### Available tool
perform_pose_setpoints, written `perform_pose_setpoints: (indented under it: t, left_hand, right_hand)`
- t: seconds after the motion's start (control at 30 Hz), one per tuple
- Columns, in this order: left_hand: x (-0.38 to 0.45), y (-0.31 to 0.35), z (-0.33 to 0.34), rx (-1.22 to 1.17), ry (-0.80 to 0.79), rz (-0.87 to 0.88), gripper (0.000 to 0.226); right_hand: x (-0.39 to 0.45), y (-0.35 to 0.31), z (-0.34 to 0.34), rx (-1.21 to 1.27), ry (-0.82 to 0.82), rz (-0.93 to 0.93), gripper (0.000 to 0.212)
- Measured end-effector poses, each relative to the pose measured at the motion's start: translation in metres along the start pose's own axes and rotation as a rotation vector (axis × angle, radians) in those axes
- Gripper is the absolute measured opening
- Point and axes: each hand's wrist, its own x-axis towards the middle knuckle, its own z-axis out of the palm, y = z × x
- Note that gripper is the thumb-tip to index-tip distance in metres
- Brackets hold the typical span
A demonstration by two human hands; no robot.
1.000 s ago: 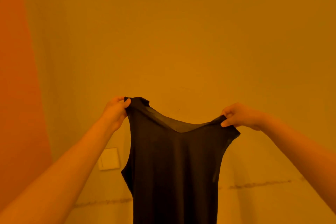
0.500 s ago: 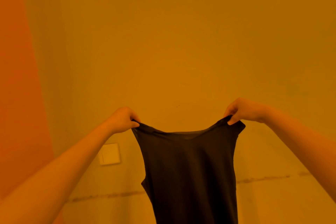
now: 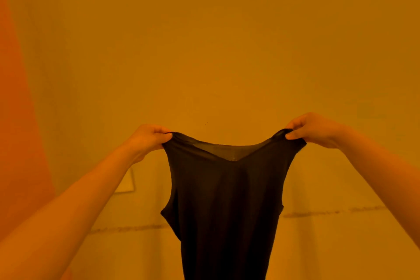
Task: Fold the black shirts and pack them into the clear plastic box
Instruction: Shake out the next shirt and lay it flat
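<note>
A black sleeveless shirt [image 3: 227, 207] hangs upright in front of me, held up in the air by its two shoulder straps. My left hand [image 3: 147, 137] grips the left strap with curled fingers. My right hand [image 3: 311, 129] pinches the right strap between thumb and fingers. The neckline sags in a V between my hands, and the shirt's lower part runs out of the bottom of the frame. The clear plastic box is not in view.
A plain wall [image 3: 216, 41] fills the view under strong orange light. A wall switch plate [image 3: 126, 183] shows behind my left forearm. An orange curtain or panel [image 3: 16, 120] runs down the left edge. A dark seam [image 3: 329, 211] crosses the wall low down.
My hands have moved further apart, the left one out to the left, and the neckline is stretched wider. The shirt hangs flatter and more centred than a second ago.
</note>
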Motion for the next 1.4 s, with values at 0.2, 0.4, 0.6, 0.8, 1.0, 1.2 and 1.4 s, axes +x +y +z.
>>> perform_pose_setpoints:
  t: [0.2, 0.4, 0.6, 0.8, 1.0, 1.2, 1.4]
  left_hand:
    - [-0.016, 0.008, 0.002, 0.587, -0.122, 0.046, 0.015]
    - [-0.043, 0.012, 0.01, 0.42, -0.009, 0.027, 0.02]
    - [-0.085, 0.014, 0.005, 0.192, 0.123, 0.038, 0.02]
    - [-0.149, 0.0, -0.006, 0.19, 0.07, 0.114, 0.01]
    - [-0.223, -0.001, -0.021, 0.113, -0.108, 0.107, 0.016]
    - [-0.268, 0.02, -0.041, -0.043, -0.309, 0.061, 0.022]
    - [-0.266, 0.014, -0.046, -0.133, -0.374, -0.025, 0.02]
  right_hand:
    - [-0.009, 0.01, -0.011, -0.049, -0.015, -0.017, 0.019]
    - [-0.048, -0.003, -0.009, -0.245, 0.045, -0.035, 0.013]
    - [-0.107, -0.022, 0.001, -0.162, 0.263, -0.069, 0.009]
    - [-0.185, -0.032, 0.037, -0.211, 0.245, -0.001, 0.017]
    - [-0.276, -0.038, 0.061, -0.108, 0.11, 0.074, 0.017]
    - [-0.324, -0.052, 0.055, 0.07, -0.021, 0.115, 0.03]
    - [-0.328, -0.061, 0.057, 0.016, -0.084, 0.142, 0.024]
